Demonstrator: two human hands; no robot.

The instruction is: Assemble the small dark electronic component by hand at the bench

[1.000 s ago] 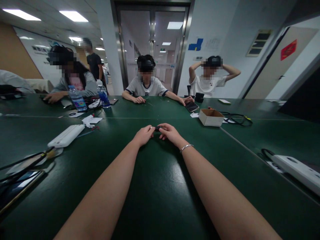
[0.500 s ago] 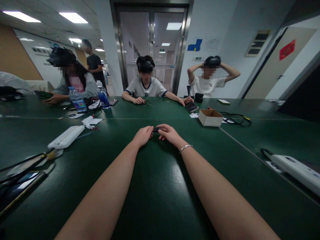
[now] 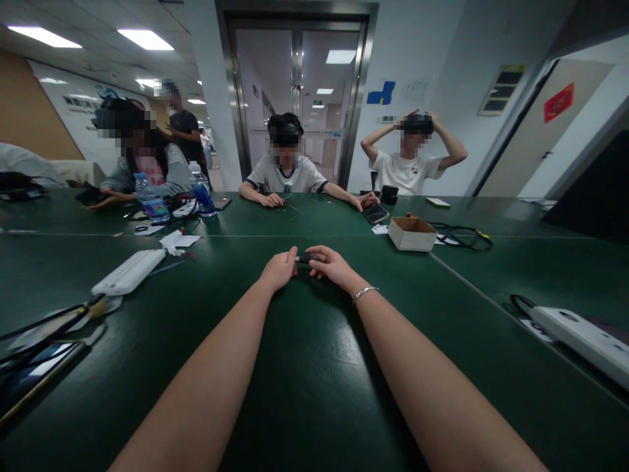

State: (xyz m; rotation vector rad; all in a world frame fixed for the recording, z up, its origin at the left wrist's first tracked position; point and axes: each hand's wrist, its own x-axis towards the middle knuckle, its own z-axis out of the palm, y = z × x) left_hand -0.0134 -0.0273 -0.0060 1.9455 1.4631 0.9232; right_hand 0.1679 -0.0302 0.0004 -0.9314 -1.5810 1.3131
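Between my two hands, just above the green tabletop, is a small dark stick-like object with a short silvery part at its left end. The fingers of my left hand are closed around that silvery end. From the other side my right hand pinches the black part between thumb and fingers. A silver bracelet circles my right wrist. The fingers cover much of the object, so its exact kind cannot be made out.
A small open cardboard box stands ahead to the right, near a coiled black cable. White power strips lie on both sides. A phone is at near left, bottles farther off. Several people sit across the green table.
The silvery part of the object now shows between my hands, and my left fingers sit slightly farther from the right ones. Across the table, the person at right has shifted their raised hands.
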